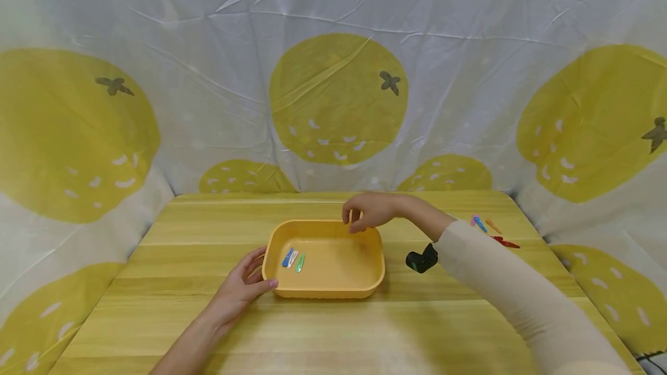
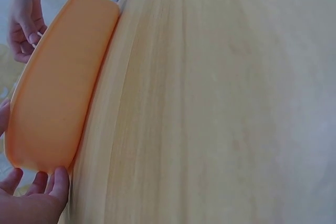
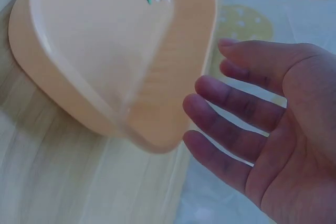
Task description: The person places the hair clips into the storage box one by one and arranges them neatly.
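Observation:
A yellow plastic basin [image 1: 333,293] stands on the table. Three snap hair clips lie at its left inside: a blue clip [image 1: 287,257], a white clip [image 1: 293,259] and a green clip [image 1: 300,263]. My left hand [image 1: 245,282] grips the basin's left end, thumb over the front rim and fingers against the outer wall. Above the basin's back right corner, my right hand [image 1: 372,211] hangs with loosely bent, spread fingers [image 3: 226,114]. The right wrist view shows nothing between them; a pale sliver shows beside the fingertips in the left wrist view.
Right of the basin lies a black object [image 1: 421,259], partly behind my right sleeve [image 1: 500,282]. Farther right are more clips: a blue clip [image 1: 480,224], an orange clip [image 1: 492,225] and a red clip [image 1: 506,242]. A fruit-patterned curtain [image 1: 448,109] encloses the table.

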Demonstrator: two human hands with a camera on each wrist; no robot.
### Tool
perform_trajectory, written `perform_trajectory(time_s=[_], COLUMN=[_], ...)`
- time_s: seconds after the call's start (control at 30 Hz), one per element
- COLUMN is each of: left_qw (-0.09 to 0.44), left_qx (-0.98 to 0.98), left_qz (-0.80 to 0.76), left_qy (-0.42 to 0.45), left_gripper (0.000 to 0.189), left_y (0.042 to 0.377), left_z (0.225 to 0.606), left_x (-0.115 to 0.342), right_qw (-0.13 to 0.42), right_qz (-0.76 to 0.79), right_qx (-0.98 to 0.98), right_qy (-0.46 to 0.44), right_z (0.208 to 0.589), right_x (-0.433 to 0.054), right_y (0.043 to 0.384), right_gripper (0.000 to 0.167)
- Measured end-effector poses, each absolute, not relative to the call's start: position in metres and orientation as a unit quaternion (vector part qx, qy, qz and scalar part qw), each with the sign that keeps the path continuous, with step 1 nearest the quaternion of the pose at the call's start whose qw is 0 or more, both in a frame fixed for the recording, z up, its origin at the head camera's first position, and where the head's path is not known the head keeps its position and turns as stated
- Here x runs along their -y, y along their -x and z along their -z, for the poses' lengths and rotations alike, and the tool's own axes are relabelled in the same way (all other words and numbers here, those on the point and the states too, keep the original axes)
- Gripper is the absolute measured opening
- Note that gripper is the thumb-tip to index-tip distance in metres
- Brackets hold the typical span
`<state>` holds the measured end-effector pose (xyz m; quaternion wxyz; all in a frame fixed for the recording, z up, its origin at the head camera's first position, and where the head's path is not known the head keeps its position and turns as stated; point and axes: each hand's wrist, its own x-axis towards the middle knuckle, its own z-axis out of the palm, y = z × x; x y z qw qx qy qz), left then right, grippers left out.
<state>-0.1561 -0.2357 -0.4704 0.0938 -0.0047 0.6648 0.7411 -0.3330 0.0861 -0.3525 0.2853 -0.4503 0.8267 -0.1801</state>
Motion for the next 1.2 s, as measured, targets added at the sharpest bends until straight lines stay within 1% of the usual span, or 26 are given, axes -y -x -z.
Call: perform_trajectory(time_s=[0.17, 0.47, 0.77, 1.03, 1.2], left_qw=[0.095, 0.099, 0.101, 0.103, 0.105], left_qx=[-0.665, -0.673, -0.672, -0.666, -0.662], left_qz=[-0.74, -0.733, -0.734, -0.739, -0.742], left_qy=[0.007, 0.005, 0.009, 0.005, 0.001], left_gripper=[0.082, 0.079, 0.079, 0.08, 0.08], left_y=[0.156, 0.155, 0.155, 0.154, 0.154], left_z=[0.469, 0.467, 0.466, 0.465, 0.466], left_x=[0.235, 0.236, 0.235, 0.235, 0.235], right_qw=[0.267, 0.279, 0.27, 0.248, 0.254], right_qz=[0.169, 0.206, 0.224, 0.227, 0.247], right_qx=[-0.832, -0.835, -0.846, -0.858, -0.861], right_qy=[0.456, 0.428, 0.401, 0.389, 0.366], right_z=[0.348, 0.344, 0.334, 0.328, 0.323], right_x=[-0.099, -0.127, -0.159, -0.187, -0.201], right_y=[0.332, 0.332, 0.331, 0.332, 0.331], right_gripper=[0.026, 0.025, 0.021, 0.021, 0.021])
